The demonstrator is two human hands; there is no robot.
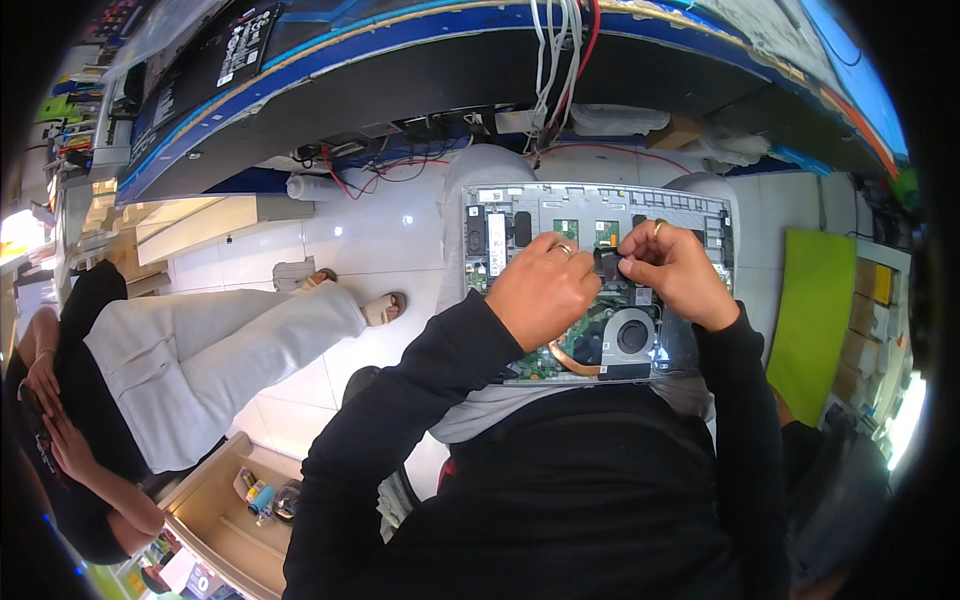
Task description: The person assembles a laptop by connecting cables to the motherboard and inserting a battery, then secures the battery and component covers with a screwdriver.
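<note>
An opened laptop (530,205) rests across my legs, its green circuit board, round fan (632,338) and copper heat pipe (568,360) exposed. My left hand (542,290), with a ring, is closed over the upper middle of the board, its fingertips hidden. To its right, my right hand (674,272), also ringed, pinches a small black part (610,262) between thumb and index finger just above the board.
A blue-edged dark workbench (400,95) spans the top, with hanging cables (555,60) and wiring beneath. Another person (190,360) sits at left, both hands together. An open wooden drawer (245,535) is at lower left; a lime-green panel (810,320) stands at right.
</note>
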